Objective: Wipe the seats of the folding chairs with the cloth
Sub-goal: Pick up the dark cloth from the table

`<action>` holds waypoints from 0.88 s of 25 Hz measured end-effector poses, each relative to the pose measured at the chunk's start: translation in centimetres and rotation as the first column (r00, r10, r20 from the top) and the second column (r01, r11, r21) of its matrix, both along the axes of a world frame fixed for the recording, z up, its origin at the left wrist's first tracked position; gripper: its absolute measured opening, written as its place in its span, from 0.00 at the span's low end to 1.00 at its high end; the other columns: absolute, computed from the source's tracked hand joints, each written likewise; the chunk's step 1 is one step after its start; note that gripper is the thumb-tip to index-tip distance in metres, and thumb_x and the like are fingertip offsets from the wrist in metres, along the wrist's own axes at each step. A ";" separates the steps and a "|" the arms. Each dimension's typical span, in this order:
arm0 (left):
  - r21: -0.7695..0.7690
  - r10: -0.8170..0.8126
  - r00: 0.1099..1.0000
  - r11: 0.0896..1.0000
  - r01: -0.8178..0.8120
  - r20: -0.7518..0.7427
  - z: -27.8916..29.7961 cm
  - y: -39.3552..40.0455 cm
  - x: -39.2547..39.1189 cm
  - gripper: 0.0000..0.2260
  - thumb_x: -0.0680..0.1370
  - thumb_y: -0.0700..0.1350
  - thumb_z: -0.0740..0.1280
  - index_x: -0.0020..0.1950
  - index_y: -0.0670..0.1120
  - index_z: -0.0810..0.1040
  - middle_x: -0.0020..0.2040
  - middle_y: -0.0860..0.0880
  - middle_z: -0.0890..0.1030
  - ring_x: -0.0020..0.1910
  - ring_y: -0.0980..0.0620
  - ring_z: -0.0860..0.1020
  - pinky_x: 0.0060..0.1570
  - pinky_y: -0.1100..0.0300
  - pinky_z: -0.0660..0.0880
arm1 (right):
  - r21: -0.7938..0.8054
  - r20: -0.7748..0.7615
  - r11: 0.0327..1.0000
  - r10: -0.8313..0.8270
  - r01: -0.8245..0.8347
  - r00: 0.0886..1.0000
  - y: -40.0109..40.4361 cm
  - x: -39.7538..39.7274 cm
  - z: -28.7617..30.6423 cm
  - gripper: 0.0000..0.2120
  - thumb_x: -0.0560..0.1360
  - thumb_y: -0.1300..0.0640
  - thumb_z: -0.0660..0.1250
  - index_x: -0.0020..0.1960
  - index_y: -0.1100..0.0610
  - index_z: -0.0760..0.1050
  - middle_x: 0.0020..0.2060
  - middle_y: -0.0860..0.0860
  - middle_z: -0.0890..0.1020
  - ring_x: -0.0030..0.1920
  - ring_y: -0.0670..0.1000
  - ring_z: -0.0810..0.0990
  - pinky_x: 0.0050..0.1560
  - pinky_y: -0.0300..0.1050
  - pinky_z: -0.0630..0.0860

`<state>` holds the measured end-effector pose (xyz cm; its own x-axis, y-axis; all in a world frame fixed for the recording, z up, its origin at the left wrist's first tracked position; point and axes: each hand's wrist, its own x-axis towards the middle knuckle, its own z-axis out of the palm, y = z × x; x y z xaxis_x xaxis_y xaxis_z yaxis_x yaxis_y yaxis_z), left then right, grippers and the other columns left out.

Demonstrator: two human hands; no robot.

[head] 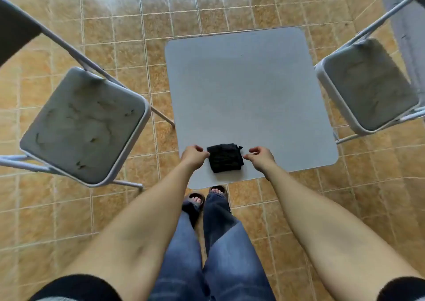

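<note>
folded black cloth (225,157) lies on grey table (250,89) near edge, in easy reach | left hand (193,157) pinches its left edge | right hand (259,156) curled beside right edge, grip unclear | smudged chair seats (85,126) (368,84) flank, unwiped

text: none readable | labels, brands, numbers, signs: none to be made out anywhere in view
</note>
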<state>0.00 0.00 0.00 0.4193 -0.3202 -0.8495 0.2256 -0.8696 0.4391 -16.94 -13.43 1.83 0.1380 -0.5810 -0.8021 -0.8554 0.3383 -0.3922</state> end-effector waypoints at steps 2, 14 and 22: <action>0.031 0.033 0.999 0.999 -0.033 -0.015 -2.0 -0.8 -1.1 0.20 0.76 0.45 0.69 0.65 0.40 0.73 0.61 0.39 0.78 0.61 0.40 0.76 0.61 0.51 0.73 | 0.024 0.005 0.999 0.032 -0.032 0.999 -0.4 0.6 -2.2 0.22 0.73 0.54 0.71 0.64 0.61 0.72 0.61 0.57 0.78 0.62 0.57 0.76 0.62 0.49 0.72; -0.010 0.410 0.893 0.908 -0.419 -0.186 -6.0 0.0 -2.3 0.11 0.76 0.39 0.69 0.58 0.40 0.77 0.53 0.42 0.79 0.57 0.46 0.78 0.63 0.51 0.73 | 0.330 0.108 0.935 -0.173 0.129 0.979 0.2 3.4 -6.3 0.30 0.67 0.65 0.76 0.65 0.64 0.66 0.57 0.61 0.78 0.55 0.59 0.81 0.54 0.50 0.79; -0.169 0.661 0.713 0.695 -0.699 -0.235 -0.7 10.4 4.2 0.07 0.79 0.41 0.65 0.55 0.47 0.72 0.52 0.44 0.77 0.51 0.47 0.76 0.44 0.57 0.73 | 0.415 0.322 0.888 0.059 -0.196 0.945 7.1 14.0 -0.6 0.09 0.72 0.63 0.69 0.51 0.60 0.75 0.48 0.59 0.81 0.45 0.54 0.82 0.38 0.44 0.80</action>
